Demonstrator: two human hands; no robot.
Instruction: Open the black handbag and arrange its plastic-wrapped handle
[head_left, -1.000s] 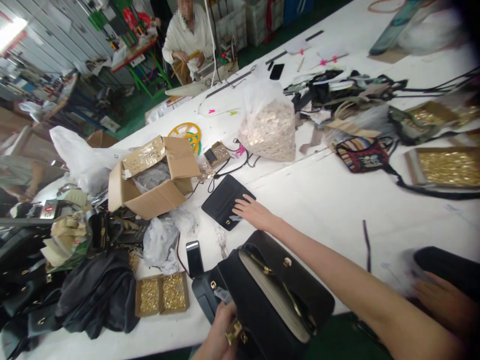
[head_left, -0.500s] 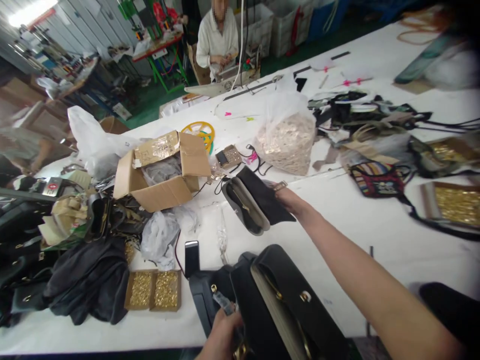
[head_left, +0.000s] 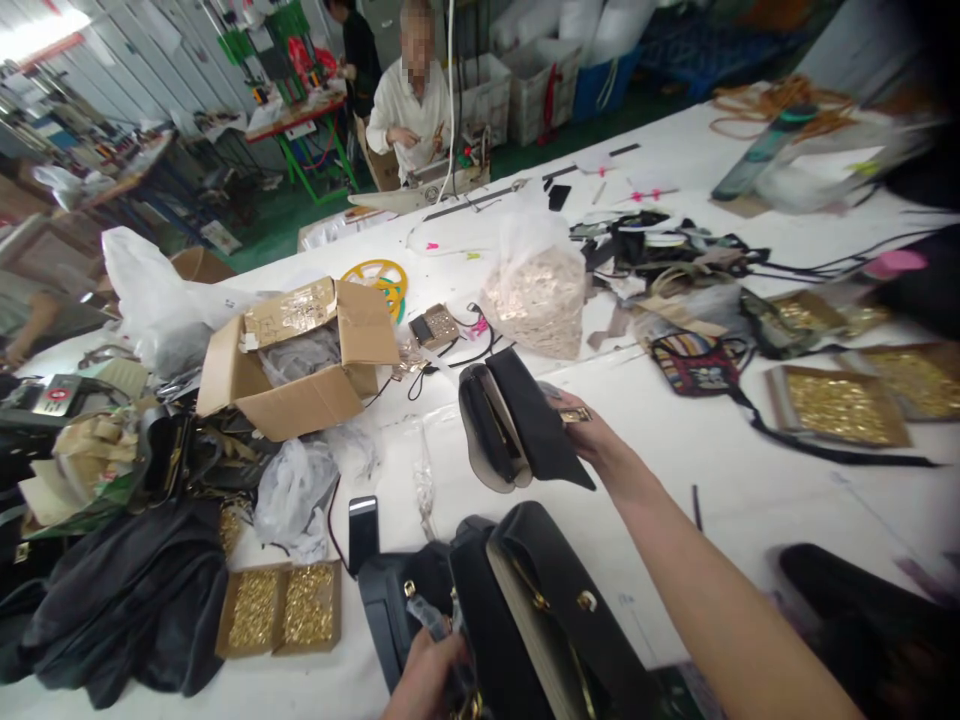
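Note:
My right hand [head_left: 589, 435] holds a small black purse [head_left: 510, 430] lifted above the white table [head_left: 675, 470], its flap hanging open and its pale lining showing. My left hand [head_left: 424, 680] grips the near end of a larger black handbag [head_left: 540, 610] at the table's front edge; that bag has gold studs and a pale inner lining. A black phone [head_left: 363, 530] lies just left of the handbag.
An open cardboard box [head_left: 300, 360] stands left of centre, a clear bag of pale metal parts [head_left: 536, 290] behind the purse. Trays of gold hardware [head_left: 281, 608] [head_left: 836, 405] sit front left and right. Dark bags pile at left [head_left: 120, 590]. A person in white [head_left: 409, 100] works beyond the table.
My right hand went from resting on the flat black purse to lifting it off the table, and has drawn it slightly nearer. The left hand stays on the handbag.

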